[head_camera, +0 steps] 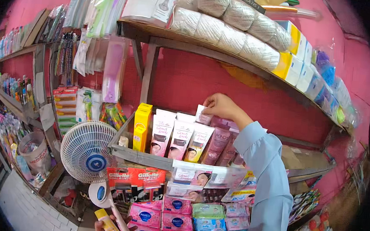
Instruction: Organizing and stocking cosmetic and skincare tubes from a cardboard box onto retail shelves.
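Observation:
My right hand, in a light blue sleeve, pinches the top of a white and pink tube in the back row of the wooden shelf. In front of it stand several upright Glow & Lovely tubes, with yellow boxes to their left and dark pink Pond's tubes to their right. Low in the view, my left hand holds a yellow tube and a slim pale pink tube, side by side and tilted.
A white fan stands left of the shelf. Gillette razor packs and flat sachets hang below it, above stacked Paseo tissue packs. An upper shelf holds white yarn balls. A plastic bucket sits at far left.

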The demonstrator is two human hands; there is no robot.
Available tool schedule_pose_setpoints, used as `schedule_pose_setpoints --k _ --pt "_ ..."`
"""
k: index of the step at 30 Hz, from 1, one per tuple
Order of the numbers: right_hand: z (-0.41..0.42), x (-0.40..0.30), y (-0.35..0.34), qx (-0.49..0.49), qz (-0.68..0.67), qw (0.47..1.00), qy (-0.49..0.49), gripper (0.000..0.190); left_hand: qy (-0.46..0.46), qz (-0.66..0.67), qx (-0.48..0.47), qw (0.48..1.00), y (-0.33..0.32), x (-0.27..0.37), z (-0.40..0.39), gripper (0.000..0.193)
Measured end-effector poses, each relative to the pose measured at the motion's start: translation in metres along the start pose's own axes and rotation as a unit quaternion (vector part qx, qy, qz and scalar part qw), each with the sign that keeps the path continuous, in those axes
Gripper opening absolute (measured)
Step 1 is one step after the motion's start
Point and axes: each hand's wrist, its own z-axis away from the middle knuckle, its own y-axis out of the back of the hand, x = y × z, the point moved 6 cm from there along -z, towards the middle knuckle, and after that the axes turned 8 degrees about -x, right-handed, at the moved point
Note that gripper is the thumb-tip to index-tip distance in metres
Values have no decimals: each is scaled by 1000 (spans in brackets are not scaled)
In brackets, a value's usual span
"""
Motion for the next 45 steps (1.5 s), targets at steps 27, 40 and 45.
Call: schedule_pose_setpoints --k 27,40,45 --pt "-3 0 -33 -88 -78 993 19 33 -15 -34 -14 999 -51 10 21 46" --pt "117 -131 -16 186 -63 954 225 25 167 -52 -125 977 -94 5 37 61" --pt "156 -186 -148 -124 -74 973 180 25 203 -147 -167 954 -146 -3 41 65"
